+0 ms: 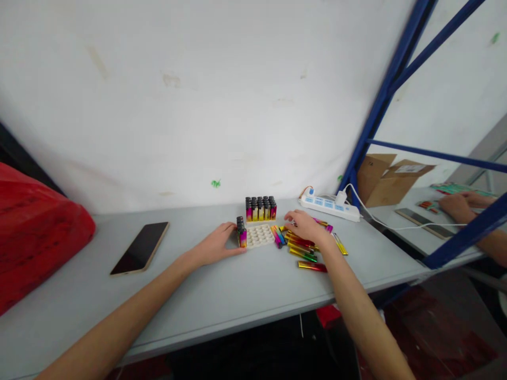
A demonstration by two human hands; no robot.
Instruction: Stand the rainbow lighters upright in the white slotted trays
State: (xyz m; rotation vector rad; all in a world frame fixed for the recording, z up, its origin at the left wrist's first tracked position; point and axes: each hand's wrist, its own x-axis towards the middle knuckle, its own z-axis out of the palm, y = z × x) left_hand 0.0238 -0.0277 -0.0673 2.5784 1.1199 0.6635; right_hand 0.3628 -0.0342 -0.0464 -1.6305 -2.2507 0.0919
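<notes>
- The grey desk runs along a white wall, which carries tan scuffs and small green marks.
- A pale tray with rows of holes lies flat near the middle of the desk; a short row of upright lighters fills its left end, and the holes beside it show bare.
- Behind the tray, closer to the wall, a block of dark-topped lighters stands upright.
- The left hand is at the tray's left end, thumb and fingers spread apart around that end, the thumb by the near corner.
- The right hand is over loose, shiny lighters lying to the right of the tray; whether its fingers grasp one, I cannot tell.
- A phone lies screen up on the left, and a red bag bulges at the far left.
- A white power strip lies near the wall on the right, with plugs in it and a white cable trailing off.
- Past a blue metal frame are an open cardboard box, another phone-like slab and another person's hands.
</notes>
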